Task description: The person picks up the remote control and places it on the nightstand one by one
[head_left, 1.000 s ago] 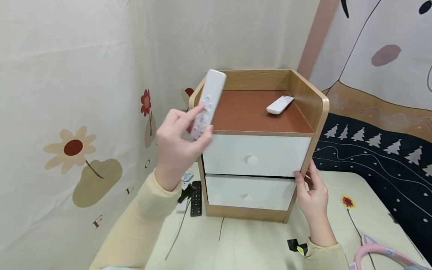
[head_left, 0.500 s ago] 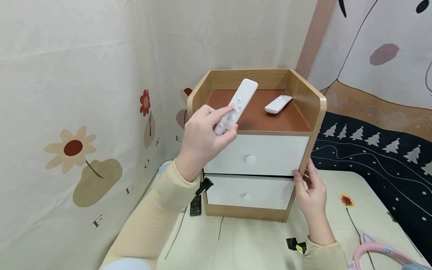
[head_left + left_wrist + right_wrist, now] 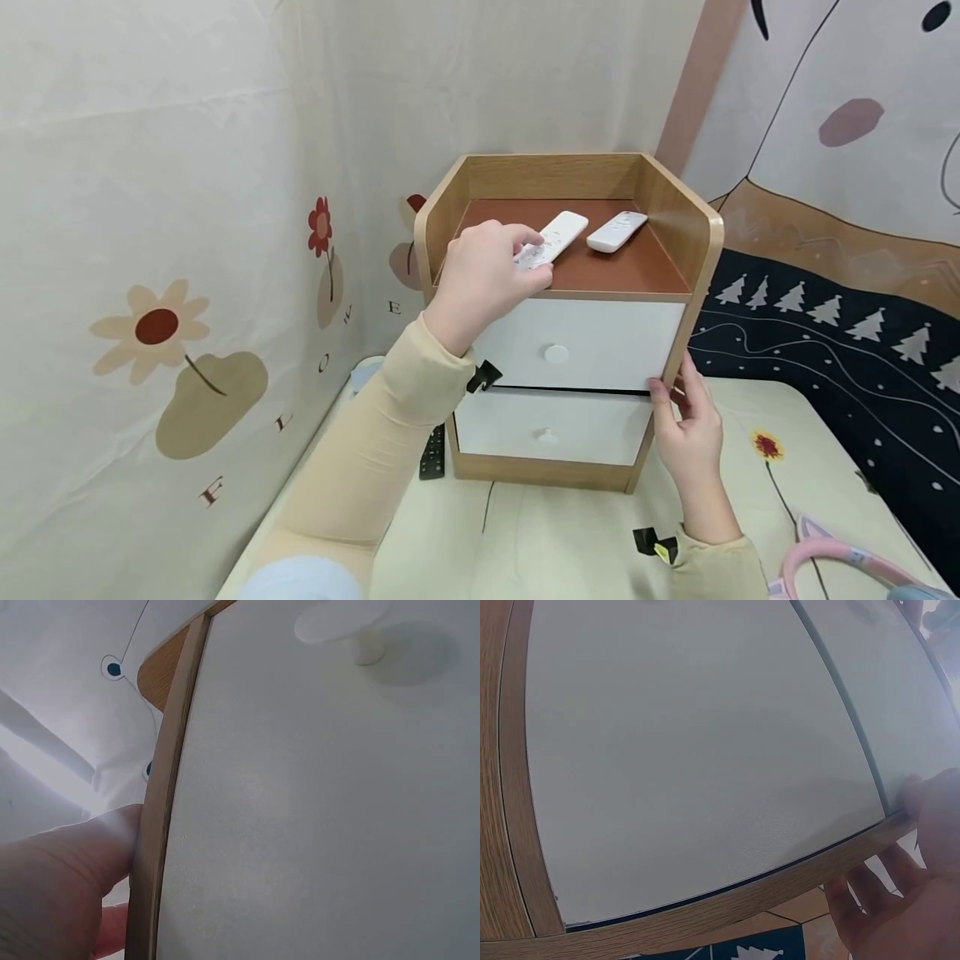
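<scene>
Pale hangings (image 3: 225,150) printed with flowers and letters rise behind a light, flower-printed surface (image 3: 570,542). On it stands a wooden cabinet (image 3: 555,177) with two white drawers (image 3: 600,325). Near the front right corner lies a pink headband (image 3: 817,554). The right hand (image 3: 692,437) grips the cabinet's right edge, thumb in front, fingers along the outer side. At the brown top, the left hand (image 3: 483,279) pinches a white remote (image 3: 564,235), drawn in to its width: the near, buttoned end sits between finger and thumb, while the far end juts past the fingertips, rightward and away. Whether it touches the top cannot be told. Just beside that far end lies a shorter white remote (image 3: 617,232).
</scene>
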The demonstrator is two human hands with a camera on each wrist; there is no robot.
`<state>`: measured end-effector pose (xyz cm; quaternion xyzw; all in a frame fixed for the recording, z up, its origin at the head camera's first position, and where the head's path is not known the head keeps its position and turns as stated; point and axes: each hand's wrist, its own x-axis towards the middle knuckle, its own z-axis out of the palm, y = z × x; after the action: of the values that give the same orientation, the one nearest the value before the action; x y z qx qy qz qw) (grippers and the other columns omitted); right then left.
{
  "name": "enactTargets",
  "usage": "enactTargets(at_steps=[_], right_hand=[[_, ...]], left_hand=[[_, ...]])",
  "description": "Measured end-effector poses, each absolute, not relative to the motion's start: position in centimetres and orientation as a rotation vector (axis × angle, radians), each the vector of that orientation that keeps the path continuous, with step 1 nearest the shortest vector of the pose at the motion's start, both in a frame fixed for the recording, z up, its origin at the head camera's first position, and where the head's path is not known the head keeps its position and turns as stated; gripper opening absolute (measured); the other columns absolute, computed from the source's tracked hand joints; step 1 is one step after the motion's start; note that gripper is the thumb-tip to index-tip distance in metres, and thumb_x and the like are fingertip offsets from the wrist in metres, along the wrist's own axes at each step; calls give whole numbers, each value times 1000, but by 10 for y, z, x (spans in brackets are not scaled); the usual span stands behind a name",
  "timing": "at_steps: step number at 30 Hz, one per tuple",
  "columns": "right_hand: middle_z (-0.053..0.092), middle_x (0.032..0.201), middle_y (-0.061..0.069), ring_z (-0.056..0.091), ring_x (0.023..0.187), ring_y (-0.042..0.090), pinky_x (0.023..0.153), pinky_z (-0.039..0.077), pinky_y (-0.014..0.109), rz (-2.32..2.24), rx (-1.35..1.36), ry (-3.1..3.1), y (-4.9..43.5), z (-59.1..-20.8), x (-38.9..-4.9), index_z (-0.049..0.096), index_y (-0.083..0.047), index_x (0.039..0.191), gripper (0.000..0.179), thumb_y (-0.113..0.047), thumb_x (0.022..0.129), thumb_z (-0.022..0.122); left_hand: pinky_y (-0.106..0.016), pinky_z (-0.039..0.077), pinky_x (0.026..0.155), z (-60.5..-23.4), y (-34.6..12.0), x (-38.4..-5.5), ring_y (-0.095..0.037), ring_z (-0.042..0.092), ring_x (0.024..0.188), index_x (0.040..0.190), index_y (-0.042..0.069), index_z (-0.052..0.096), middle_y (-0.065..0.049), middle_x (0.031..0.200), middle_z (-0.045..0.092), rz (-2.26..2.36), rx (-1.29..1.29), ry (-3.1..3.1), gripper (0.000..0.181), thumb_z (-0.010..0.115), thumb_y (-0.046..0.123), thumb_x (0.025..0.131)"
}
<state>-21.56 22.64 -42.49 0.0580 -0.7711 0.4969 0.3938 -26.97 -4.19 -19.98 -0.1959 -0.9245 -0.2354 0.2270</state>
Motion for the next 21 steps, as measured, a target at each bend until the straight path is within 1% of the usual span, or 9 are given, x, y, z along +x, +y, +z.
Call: enactTargets(at_steps=[5, 7, 10, 12, 15, 18, 21], right_hand=[[61, 157, 21, 56, 123, -18, 104, 44, 0, 1260, 153, -1948, 226, -426, -217, 47, -22, 169, 70, 0, 106, 68], [61, 156, 21, 56, 123, -19, 104, 44, 0, 1257, 158, -1938, 226, -425, -217, 47, -21, 168, 70, 2, 105, 68], [61, 155, 23, 56, 122, -19, 103, 44, 0, 1257, 163, -1925, 226, -424, -218, 49, -19, 168, 69, 2, 105, 68], [61, 155, 23, 56, 122, -20, 103, 44, 0, 1261, 162, -1925, 226, -424, -217, 49, -19, 167, 68, 2, 105, 68], [60, 156, 23, 56, 123, -20, 103, 44, 0, 1271, 159, -1935, 225, -425, -217, 48, -20, 168, 68, 1, 106, 67], [59, 158, 22, 56, 124, -20, 103, 44, 0, 1278, 148, -1945, 224, -426, -217, 47, -22, 169, 69, 0, 107, 67], [60, 158, 21, 55, 124, -20, 103, 43, -1, 1270, 140, -1947, 224, -426, -216, 46, -23, 169, 69, 0, 107, 67]], left_hand=[[-44, 56, 88, -198, -38, -273, -19, 70, 99, 124, 26, 83, 2, 113, 80, -651, -504, -2577, 32, 77, 34, 93], [-44, 55, 91, -197, -37, -274, -16, 70, 101, 122, 26, 82, 3, 113, 80, -676, -494, -2584, 30, 78, 34, 93], [-43, 55, 93, -196, -35, -274, -16, 69, 100, 117, 24, 81, 2, 111, 79, -698, -477, -2583, 25, 79, 35, 93], [-41, 55, 89, -196, -35, -274, -17, 69, 96, 111, 22, 80, 2, 108, 78, -689, -463, -2579, 23, 80, 37, 94], [-39, 55, 79, -197, -35, -273, -19, 67, 87, 107, 21, 80, 2, 102, 78, -662, -446, -2581, 26, 83, 44, 95], [-36, 52, 74, -198, -34, -272, -20, 63, 80, 109, 21, 81, 2, 97, 78, -636, -464, -2597, 30, 82, 48, 97], [-35, 51, 77, -198, -33, -273, -19, 62, 80, 115, 22, 81, 4, 98, 78, -614, -517, -2613, 31, 78, 49, 101]])
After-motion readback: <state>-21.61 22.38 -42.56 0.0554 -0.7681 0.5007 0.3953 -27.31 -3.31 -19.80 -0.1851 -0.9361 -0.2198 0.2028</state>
